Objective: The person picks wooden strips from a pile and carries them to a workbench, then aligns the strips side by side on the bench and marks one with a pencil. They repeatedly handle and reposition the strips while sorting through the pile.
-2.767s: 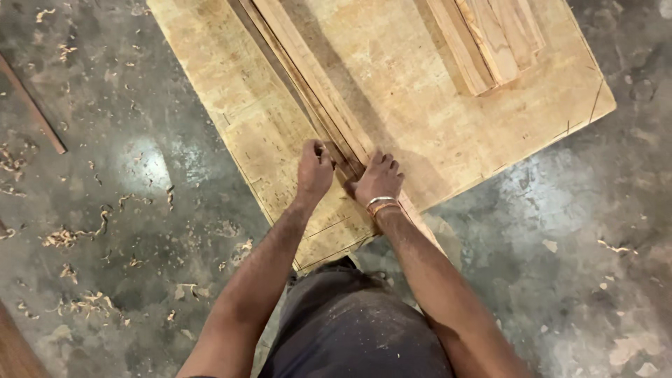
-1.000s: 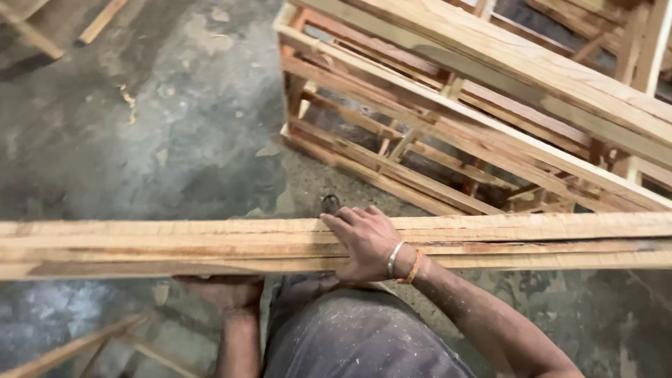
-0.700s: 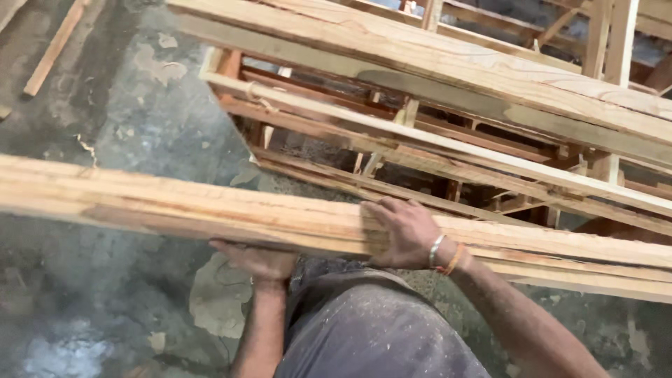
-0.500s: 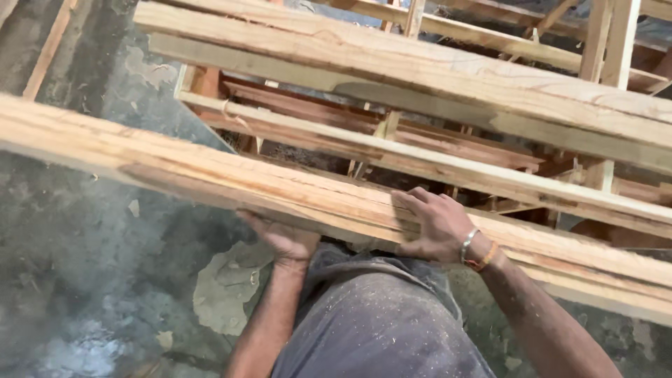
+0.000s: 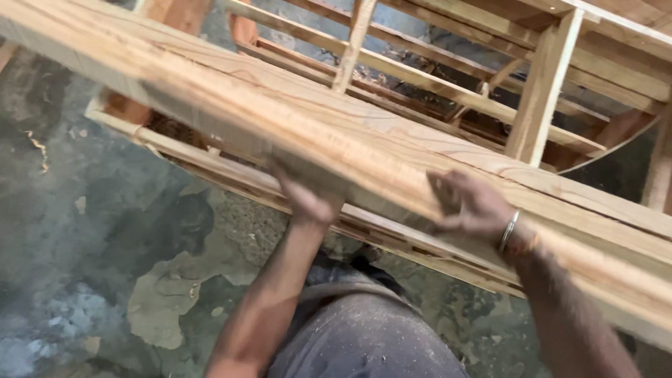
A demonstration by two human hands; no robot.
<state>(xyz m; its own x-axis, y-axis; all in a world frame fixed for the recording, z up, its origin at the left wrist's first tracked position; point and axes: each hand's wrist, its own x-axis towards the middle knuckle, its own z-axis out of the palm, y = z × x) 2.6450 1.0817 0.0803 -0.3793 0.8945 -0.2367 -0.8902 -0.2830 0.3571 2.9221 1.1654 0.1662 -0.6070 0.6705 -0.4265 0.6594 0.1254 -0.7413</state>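
Planks [image 5: 336, 133] held above wooden frames [image 5: 546, 105].

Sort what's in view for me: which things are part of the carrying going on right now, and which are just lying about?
In hand:
- bundle of long pale wooden strips
- left hand, under the bundle
- right hand, pressed on top of it

Lying about:
- open wooden frames stacked behind
- wood shavings on the grey concrete floor
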